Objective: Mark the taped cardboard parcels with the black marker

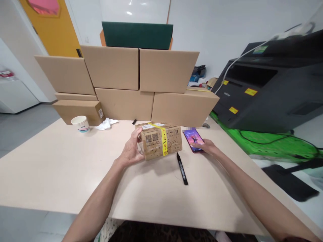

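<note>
My left hand (131, 148) grips a small cardboard parcel box (153, 143) by its left end, thumb below and fingers along the upper side. Yellow tape runs over the box, a white label lies on its top, and printed codes mark its front. Over to the right, my right hand (207, 148) is closed on the lower right edge of a smartphone (193, 138), one digit across its lit screen. Between the two hands a black marker pen (182, 168) lies on the table, its tip end towards the box.
Stacked cardboard boxes (123, 104) line the table's back, a dark green box (137, 35) on top. A paper cup (80, 123), crumpled tissue (106, 123) and small black cap (134, 121) sit before them. A large black printer (267, 84) stands at right above a green crate (262, 143).
</note>
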{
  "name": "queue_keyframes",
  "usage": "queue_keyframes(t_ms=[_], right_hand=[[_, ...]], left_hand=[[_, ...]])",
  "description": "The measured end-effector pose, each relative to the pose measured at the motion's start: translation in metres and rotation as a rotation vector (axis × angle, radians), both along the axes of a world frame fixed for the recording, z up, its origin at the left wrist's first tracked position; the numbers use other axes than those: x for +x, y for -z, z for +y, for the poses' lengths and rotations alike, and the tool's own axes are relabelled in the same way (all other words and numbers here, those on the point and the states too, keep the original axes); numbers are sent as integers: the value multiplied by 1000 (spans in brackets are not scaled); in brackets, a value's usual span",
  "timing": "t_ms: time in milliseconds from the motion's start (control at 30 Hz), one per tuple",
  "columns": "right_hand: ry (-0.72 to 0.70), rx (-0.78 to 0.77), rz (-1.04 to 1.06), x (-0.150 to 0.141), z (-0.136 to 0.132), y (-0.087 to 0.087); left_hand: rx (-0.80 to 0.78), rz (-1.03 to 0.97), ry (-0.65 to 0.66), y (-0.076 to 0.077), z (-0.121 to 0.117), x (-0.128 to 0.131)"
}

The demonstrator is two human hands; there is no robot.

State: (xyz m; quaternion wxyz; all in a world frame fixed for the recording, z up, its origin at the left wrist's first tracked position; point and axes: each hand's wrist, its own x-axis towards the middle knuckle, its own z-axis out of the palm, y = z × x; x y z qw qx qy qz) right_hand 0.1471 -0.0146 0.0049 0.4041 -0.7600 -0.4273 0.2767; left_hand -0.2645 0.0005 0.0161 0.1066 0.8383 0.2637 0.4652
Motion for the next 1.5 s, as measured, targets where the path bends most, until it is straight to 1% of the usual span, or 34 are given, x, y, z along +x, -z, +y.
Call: queue_keyframes(t_ms=[67,167,267,367,500,567,633,700,800,900,1167,1367,1500], right_hand=[[-11,25,158,-6,-7,-1],[-9,86,275,-16,-23,-1],[-5,201,360,-27,-44,-3],[-26,395,482,-43,-64,-12],[-111,505,600,-77,-79,-28],[-156,518,648,-96,-83,-33],[-196,519,680,-113,-85,-35],[-233,501,692,-126,-85,-33],[-293,457,668,-137,-85,-30],[-326,436,641,-144,-84,-30],[-323,434,642,-159,-80,-34],[-285,420,689,-158,-84,-32],[-224,472,720,-151,-87,-33]], left_hand=[[-6,-13,-1,0,0,0],[-20,-39,-10,0,0,0],[-29,-50,-9,0,1,-1],[-53,-58,-17,-1,0,-3],[-79,-58,-49,-2,1,-5],[-94,-63,-55,-1,2,-6],[-100,-76,-46,0,3,-6],[-97,-91,-35,1,4,-6],[-101,-94,-25,1,4,-7],[-115,-77,-14,0,3,-8],[-106,-89,-22,1,2,-5],[-106,-90,-14,2,2,-5],[-86,-90,-8,2,3,-5]])
